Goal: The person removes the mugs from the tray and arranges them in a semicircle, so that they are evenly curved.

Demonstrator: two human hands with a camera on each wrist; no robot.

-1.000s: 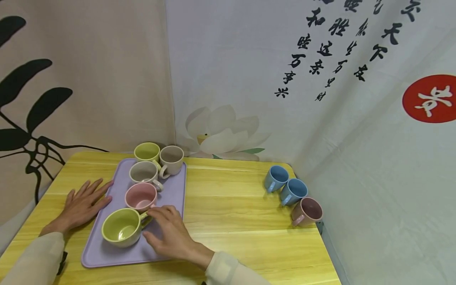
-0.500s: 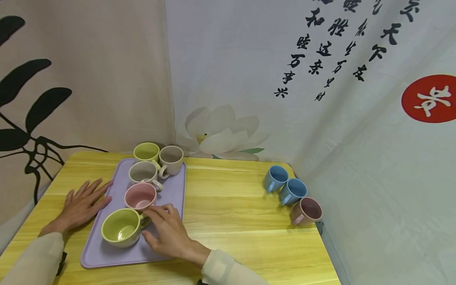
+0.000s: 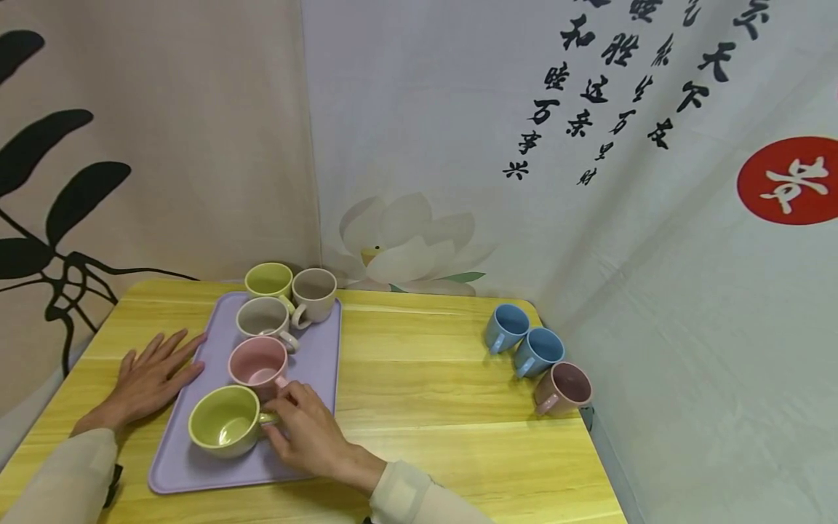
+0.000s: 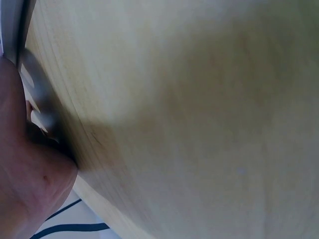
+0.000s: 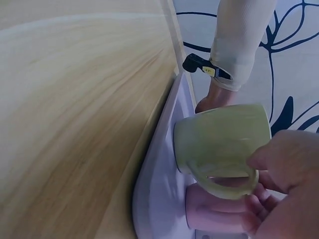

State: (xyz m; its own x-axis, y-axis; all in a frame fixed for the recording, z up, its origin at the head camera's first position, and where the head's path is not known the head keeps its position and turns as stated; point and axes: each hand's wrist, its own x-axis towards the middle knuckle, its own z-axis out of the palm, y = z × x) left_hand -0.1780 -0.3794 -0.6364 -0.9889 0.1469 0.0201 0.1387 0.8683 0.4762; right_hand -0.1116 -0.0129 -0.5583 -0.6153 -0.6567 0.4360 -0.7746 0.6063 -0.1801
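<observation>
A yellow-green mug (image 3: 221, 422) stands at the near end of a lilac tray (image 3: 177, 473), its handle to the right. My right hand (image 3: 309, 429) pinches that handle, thumb on the near side; the right wrist view shows the thumb and curled fingers at the handle loop (image 5: 227, 193). Just behind it on the tray is a pink mug (image 3: 257, 364), its handle close to my right fingers. My left hand (image 3: 152, 380) lies flat with fingers spread, fingertips at the tray's left rim. The left wrist view shows mostly bare wood and part of that hand.
Farther back on the tray stand a pale grey mug (image 3: 263, 320), a taupe mug (image 3: 316, 295) and another yellow-green mug (image 3: 268, 281). At the table's (image 3: 412, 378) right edge are two blue mugs (image 3: 505, 329) and a mauve mug (image 3: 563, 389). Cloth hangings rise behind.
My right fingers have come together on the yellow-green mug's handle. The mug has shifted slightly right and toward me. My left hand has stayed where it was.
</observation>
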